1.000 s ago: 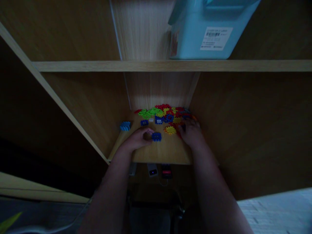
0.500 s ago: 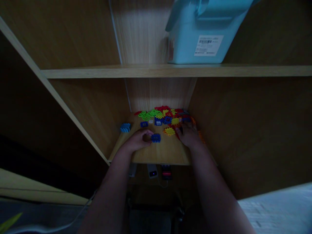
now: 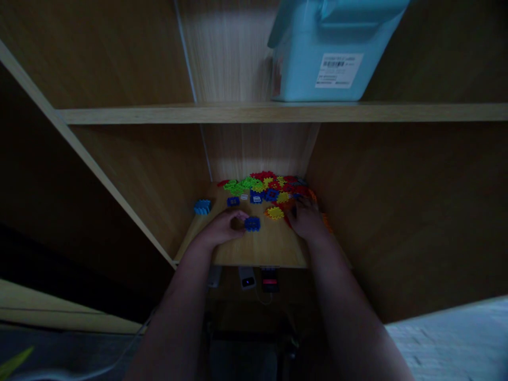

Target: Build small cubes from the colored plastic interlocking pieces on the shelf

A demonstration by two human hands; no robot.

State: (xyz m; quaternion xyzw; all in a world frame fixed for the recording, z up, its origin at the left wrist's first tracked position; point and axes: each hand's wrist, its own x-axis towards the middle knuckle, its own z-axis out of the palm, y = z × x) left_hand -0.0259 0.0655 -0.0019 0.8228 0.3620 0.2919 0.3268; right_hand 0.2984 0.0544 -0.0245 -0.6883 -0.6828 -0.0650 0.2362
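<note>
Both hands reach into a low wooden shelf compartment (image 3: 257, 248) where a heap of toothed plastic pieces (image 3: 270, 186) in red, green, yellow and blue lies at the back. My left hand (image 3: 222, 226) is curled, its fingertips pinching a blue toothed block (image 3: 252, 224) on the shelf board. My right hand (image 3: 306, 218) rests knuckles-up at the right edge of the heap, over red and orange pieces; its fingers are bent and what they grip is hidden. A yellow piece (image 3: 275, 212) lies between the hands.
A separate blue block (image 3: 202, 206) sits at the compartment's left edge and a small blue one (image 3: 233, 201) nearer the heap. A light blue lidded bin (image 3: 331, 50) with a barcode label stands on the shelf above. Small devices (image 3: 257, 278) hang below the board.
Both hands have stayed on the same pieces. The view has shifted slightly; the right hand has drawn in a little toward the heap.
</note>
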